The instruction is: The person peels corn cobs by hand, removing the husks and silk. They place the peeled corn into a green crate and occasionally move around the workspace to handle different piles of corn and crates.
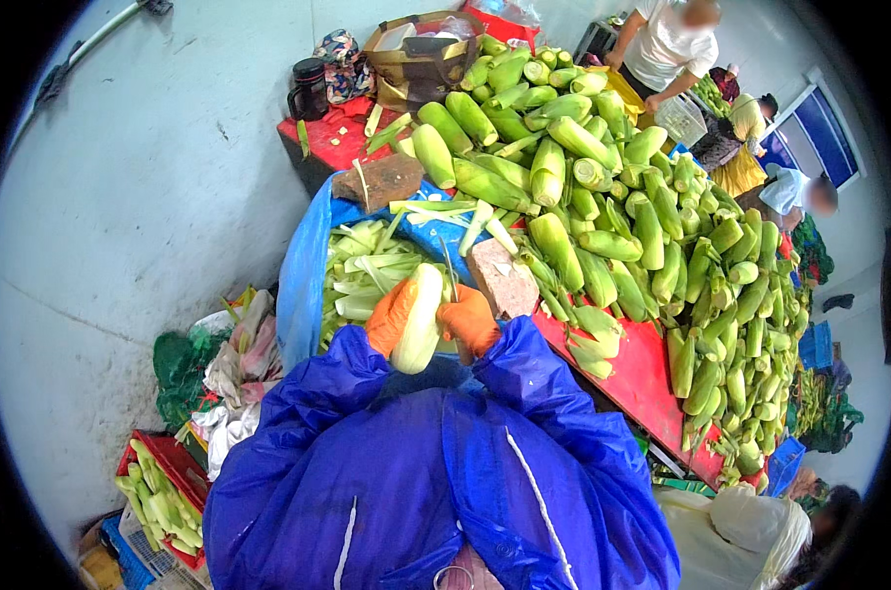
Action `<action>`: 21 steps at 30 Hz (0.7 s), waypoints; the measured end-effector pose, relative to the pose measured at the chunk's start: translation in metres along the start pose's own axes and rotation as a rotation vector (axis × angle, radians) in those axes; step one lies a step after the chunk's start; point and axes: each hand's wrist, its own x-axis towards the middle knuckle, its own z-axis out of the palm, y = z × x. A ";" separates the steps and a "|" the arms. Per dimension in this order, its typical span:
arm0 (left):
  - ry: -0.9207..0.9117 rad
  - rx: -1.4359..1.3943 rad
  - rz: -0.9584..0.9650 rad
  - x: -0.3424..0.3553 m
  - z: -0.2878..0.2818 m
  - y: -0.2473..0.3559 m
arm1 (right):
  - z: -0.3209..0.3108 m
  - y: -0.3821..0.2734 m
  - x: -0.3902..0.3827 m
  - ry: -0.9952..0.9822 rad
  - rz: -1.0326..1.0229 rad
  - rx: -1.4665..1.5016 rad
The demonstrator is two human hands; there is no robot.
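My left hand (386, 315), in an orange glove, grips a pale green, partly stripped corn cob (417, 329) held upright. My gloved right hand (468, 321) is closed on a knife (448, 264), its blade pointing up beside the cob. Beneath both hands lies a blue-lined bin (306, 275) of cut husk strips (362, 258). A pale brick (502, 277) sits just beyond my right hand, and a brown block (376, 182) lies behind the bin with loose strips around it.
A large heap of green corn (652, 236) covers the red table (637, 388) at right. A bag (416, 64) and thermos (308, 88) stand behind. Co-workers (666, 44) are at the back and right. A red crate (185, 462) holds corn at lower left, near piled bags (244, 364).
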 end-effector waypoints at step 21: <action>0.345 -0.417 0.311 -0.006 -0.043 0.010 | -0.073 0.031 0.034 0.317 0.085 0.483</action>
